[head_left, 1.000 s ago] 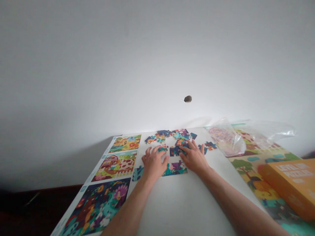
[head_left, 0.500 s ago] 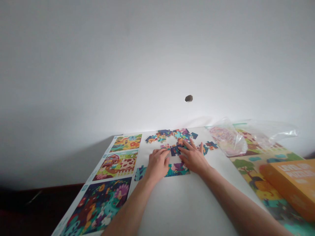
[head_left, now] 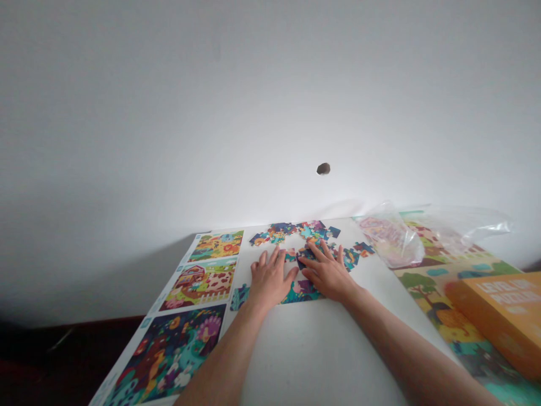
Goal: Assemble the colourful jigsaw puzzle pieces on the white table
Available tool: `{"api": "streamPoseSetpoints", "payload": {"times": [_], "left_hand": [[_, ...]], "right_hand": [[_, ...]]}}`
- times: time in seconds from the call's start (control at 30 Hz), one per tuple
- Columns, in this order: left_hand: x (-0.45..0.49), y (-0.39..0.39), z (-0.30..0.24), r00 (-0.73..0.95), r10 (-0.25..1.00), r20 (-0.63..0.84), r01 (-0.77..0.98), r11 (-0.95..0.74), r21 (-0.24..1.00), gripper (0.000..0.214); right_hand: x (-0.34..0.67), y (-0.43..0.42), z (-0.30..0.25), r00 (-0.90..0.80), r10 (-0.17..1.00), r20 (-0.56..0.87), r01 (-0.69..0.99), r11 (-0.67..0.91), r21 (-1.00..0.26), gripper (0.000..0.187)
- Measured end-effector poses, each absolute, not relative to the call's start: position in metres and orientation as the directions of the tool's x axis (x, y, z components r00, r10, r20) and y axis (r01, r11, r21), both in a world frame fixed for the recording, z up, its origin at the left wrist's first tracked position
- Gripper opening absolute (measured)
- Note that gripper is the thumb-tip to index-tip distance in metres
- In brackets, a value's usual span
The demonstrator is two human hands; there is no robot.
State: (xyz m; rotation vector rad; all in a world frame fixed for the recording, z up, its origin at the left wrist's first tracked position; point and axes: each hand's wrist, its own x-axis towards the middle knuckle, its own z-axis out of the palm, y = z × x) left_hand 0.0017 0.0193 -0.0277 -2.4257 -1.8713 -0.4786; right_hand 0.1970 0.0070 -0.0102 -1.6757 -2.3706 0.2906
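On the white counter (head_left: 313, 352), the left hand (head_left: 270, 282) looks different from half a second ago: its fingers, then bunched and turned rightward, now fan forward, thumb out sideways, the grip loose and open. The right hand (head_left: 329, 276) sits slightly further left, palm down, fingers spread, its grip open too. The joined puzzle strip (head_left: 302, 292) runs partly behind the left hand; dark puzzle pieces (head_left: 301, 264) lie at the right fingertips, though contact is hard to judge.
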Motion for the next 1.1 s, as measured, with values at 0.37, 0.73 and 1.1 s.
{"api": "streamPoseSetpoints", "payload": {"times": [0.37,0.73,1.1], "left_hand": [[0.001,0.025,-0.012,0.181,0.959,0.217,0.964,-0.216,0.152,0.056],[-0.001,0.024,-0.012,0.211,0.953,0.218,0.964,-0.239,0.112,0.058],[-0.005,0.026,-0.012,0.081,0.955,0.286,0.982,-0.124,0.139,0.032]], "right_hand": [[0.196,0.006,-0.01,-0.339,0.937,0.082,0.891,0.348,-0.292,0.043],[0.197,0.006,-0.012,-0.327,0.941,0.086,0.887,0.337,-0.316,0.04],[0.2,0.007,-0.01,-0.257,0.954,0.151,0.899,0.294,-0.324,0.035]]}}
